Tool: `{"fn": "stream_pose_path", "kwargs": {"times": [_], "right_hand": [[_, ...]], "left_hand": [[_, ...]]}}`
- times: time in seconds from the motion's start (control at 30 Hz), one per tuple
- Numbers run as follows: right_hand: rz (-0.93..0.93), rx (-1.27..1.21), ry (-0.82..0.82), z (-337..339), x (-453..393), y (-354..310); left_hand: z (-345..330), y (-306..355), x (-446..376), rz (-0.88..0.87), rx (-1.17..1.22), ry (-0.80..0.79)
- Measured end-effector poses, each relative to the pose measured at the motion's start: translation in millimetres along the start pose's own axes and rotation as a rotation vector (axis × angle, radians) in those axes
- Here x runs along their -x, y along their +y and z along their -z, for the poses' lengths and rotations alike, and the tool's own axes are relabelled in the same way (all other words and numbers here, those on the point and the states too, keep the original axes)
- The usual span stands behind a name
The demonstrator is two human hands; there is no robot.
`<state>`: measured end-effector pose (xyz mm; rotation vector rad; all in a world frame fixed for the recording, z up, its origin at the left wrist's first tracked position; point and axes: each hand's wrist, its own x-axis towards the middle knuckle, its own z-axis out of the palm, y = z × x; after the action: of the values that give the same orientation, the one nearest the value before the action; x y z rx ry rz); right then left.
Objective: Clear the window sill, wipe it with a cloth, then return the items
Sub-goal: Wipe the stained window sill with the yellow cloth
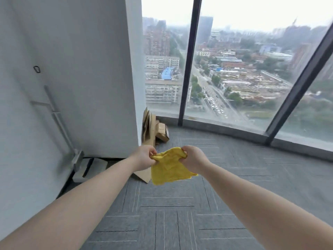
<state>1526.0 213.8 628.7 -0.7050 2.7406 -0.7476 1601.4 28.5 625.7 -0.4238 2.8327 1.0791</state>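
Note:
A yellow cloth (168, 170) hangs in the air in front of me, held up by both hands at its top edge. My left hand (144, 156) pinches the cloth's upper left corner. My right hand (193, 157) grips the upper right corner with curled fingers. The low grey window sill (234, 128) runs along the foot of the tall glass panes, well beyond my hands. At the sill's left end, cardboard boxes (160, 131) and flattened cardboard sheets (148, 127) lean in the corner against the white wall.
A white wall (72, 69) stands at the left, with a grey tool (77, 159) and flat packages at its foot. A cardboard piece (143, 175) lies on the grey carpet (180, 213) below the cloth. Dark window frames (188, 69) divide the glass.

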Motion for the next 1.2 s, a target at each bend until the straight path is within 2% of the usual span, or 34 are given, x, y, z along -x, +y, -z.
{"fn": "stream_pose_path", "kwargs": {"times": [0.2,0.43,0.6,0.83,1.03,1.2], "right_hand": [[-0.177,-0.04,0.111,57.0,-88.2,64.2],[-0.301,-0.074,0.163,101.7,-184.7,166.6],[-0.297,-0.156,0.187,129.7,-294.9,236.8],[-0.244,-0.171,0.132,187.5,-461.1,288.9],[-0.247,-0.158,0.062,202.6,-600.4,310.4],[-0.298,-0.133,0.079,204.8,-709.3,335.2]], "left_hand": [[-9.7,55.7,-148.9,-0.19,-0.043,-0.092],[-54.9,123.7,-304.5,-0.288,-0.139,-0.184],[-73.5,163.3,-417.6,-0.256,-0.211,-0.186],[-55.9,212.1,-580.6,-0.217,-0.266,-0.095],[-39.6,202.4,-712.7,-0.153,-0.236,-0.094],[-34.8,195.7,-848.2,-0.176,-0.268,-0.144]]}}
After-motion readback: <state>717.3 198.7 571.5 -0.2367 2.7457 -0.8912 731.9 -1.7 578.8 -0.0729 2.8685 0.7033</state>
